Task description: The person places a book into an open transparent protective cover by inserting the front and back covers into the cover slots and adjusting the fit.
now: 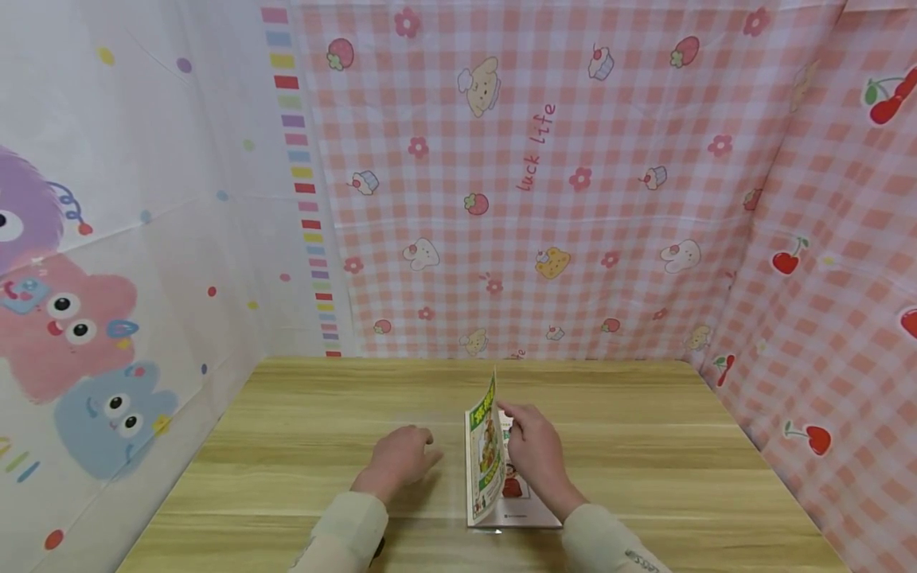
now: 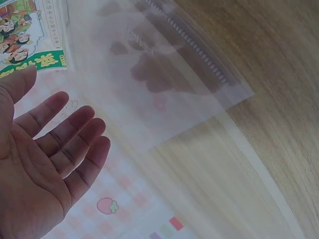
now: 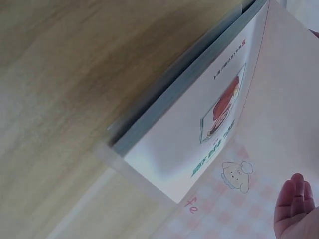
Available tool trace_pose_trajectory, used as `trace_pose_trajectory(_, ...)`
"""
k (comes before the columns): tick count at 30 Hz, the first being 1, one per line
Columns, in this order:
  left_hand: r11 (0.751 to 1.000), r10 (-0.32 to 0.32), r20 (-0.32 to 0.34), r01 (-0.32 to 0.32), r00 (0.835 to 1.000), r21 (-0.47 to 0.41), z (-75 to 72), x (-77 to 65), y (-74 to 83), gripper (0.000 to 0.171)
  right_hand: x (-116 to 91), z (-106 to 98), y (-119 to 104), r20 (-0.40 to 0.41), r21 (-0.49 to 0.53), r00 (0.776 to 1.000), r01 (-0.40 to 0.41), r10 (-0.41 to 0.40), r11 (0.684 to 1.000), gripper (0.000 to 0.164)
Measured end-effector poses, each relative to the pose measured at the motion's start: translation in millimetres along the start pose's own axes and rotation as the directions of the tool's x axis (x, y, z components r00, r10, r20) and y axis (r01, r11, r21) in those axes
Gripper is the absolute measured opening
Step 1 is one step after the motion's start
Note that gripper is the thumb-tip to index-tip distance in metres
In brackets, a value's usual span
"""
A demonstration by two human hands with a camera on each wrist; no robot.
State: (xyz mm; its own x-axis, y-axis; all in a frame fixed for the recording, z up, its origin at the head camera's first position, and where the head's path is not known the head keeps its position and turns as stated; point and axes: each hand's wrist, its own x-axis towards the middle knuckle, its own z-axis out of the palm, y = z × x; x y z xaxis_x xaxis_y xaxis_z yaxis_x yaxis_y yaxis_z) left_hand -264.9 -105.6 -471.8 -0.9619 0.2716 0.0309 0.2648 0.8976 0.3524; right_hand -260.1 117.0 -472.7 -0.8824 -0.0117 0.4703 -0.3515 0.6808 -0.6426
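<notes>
A book [image 1: 483, 458] lies on the table with its colourful front cover raised almost upright. My right hand [image 1: 533, 446] is on the inner side of that cover, its fingers touching it near the far end. The printed first page [image 3: 194, 129] shows beneath, with a small picture and green lettering. My left hand [image 1: 404, 458] hovers left of the book, holding nothing; its fingers [image 2: 79, 129] are loosely spread in the left wrist view. Near them in that view is a clear plastic sheet [image 2: 184, 104] with a ridged strip along one edge.
The wood-grain table [image 1: 645, 446] is bordered at the back by a pink checked cloth wall [image 1: 559, 231]. A white cloth [image 1: 215, 318] with cartoon figures hangs on the left, and a cherry-patterned one [image 1: 845, 334] on the right.
</notes>
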Motion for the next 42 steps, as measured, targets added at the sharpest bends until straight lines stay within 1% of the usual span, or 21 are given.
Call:
trace_pose_trajectory(3,1.000,0.003,0.005,-0.003,1.000,-0.018,0.9,0.8,0.4,0.032,0,2,-1,0.057,-0.051,0.998,0.027,-0.024,0.998,0.036)
trace_pose_trajectory(6,0.999,0.027,-0.002,-0.027,1.000,-0.042,1.8,2.3,1.9,0.036,0,5,-1,0.131,-0.085,0.991,0.035,-0.024,0.996,0.036)
trace_pose_trajectory(9,0.994,0.064,-0.020,-0.066,0.998,-0.090,2.8,4.7,4.4,0.041,0,8,-2,0.194,-0.097,0.981,0.020,-0.001,0.995,0.039)
trace_pose_trajectory(11,0.986,0.084,-0.026,-0.087,0.996,-0.143,3.4,6.4,6.4,0.048,0,10,-3,0.210,-0.099,0.978,0.025,-0.004,0.995,0.039)
trace_pose_trajectory(14,0.960,0.097,-0.019,-0.098,0.995,-0.261,2.9,8.7,10.9,0.055,-1,12,-4,0.217,-0.099,0.976,0.055,-0.032,0.994,0.039)
trace_pose_trajectory(16,0.935,0.103,-0.003,-0.098,0.995,-0.341,1.4,9.2,14.3,0.057,-1,13,-5,0.221,-0.099,0.974,0.073,-0.050,0.992,0.039)
trace_pose_trajectory(18,0.913,0.122,0.002,-0.112,0.992,-0.393,0.8,10.4,16.8,0.052,-1,14,-6,0.234,-0.095,0.971,0.080,-0.056,0.992,0.038)
trace_pose_trajectory(20,0.896,0.147,-0.001,-0.134,0.989,-0.422,0.7,11.3,18.2,0.044,-1,15,-6,0.248,-0.090,0.967,0.078,-0.053,0.993,0.038)
trace_pose_trajectory(22,0.886,0.175,-0.019,-0.166,0.984,-0.432,0.8,12.4,18.6,0.032,-2,15,-6,0.262,-0.072,0.963,0.083,-0.062,0.994,0.039)
trace_pose_trajectory(24,0.884,0.193,-0.041,-0.192,0.980,-0.427,0.9,13.0,19.3,0.028,-2,15,-6,0.285,-0.047,0.956,0.082,-0.065,0.996,0.040)
trace_pose_trajectory(26,0.884,0.202,-0.059,-0.208,0.978,-0.418,0.7,12.9,19.6,0.024,-3,15,-4,0.311,-0.021,0.947,0.097,-0.086,0.995,0.043)
trace_pose_trajectory(27,0.889,0.204,-0.071,-0.215,0.976,-0.404,0.7,12.9,19.7,0.024,-3,15,-3,0.326,-0.015,0.940,0.113,-0.102,0.993,0.044)
trace_pose_trajectory(30,0.899,0.209,-0.094,-0.229,0.973,-0.373,0.6,11.9,18.7,0.023,-4,16,3,0.389,-0.016,0.910,0.165,-0.146,0.986,0.050)
trace_pose_trajectory(32,0.905,0.208,-0.094,-0.228,0.974,-0.358,0.5,10.8,17.4,0.023,-5,16,7,0.429,-0.024,0.885,0.212,-0.182,0.977,0.055)
trace_pose_trajectory(34,0.907,0.205,-0.074,-0.218,0.976,-0.360,0.7,9.5,15.8,0.024,-5,18,11,0.466,-0.039,0.861,0.248,-0.202,0.968,0.060)
trace_pose_trajectory(36,0.909,0.198,-0.053,-0.204,0.979,-0.363,1.4,8.2,13.8,0.025,-5,20,14,0.485,-0.038,0.846,0.272,-0.221,0.961,0.065)
trace_pose_trajectory(38,0.913,0.192,-0.042,-0.195,0.980,-0.358,3.2,7.5,10.9,0.026,-6,22,16,0.493,-0.033,0.840,0.278,-0.226,0.960,0.068)
trace_pose_trajectory(42,0.916,0.179,-0.048,-0.184,0.983,-0.356,9.0,7.1,3.1,0.028,-7,28,20,0.507,-0.040,0.837,0.259,-0.204,0.965,0.069)
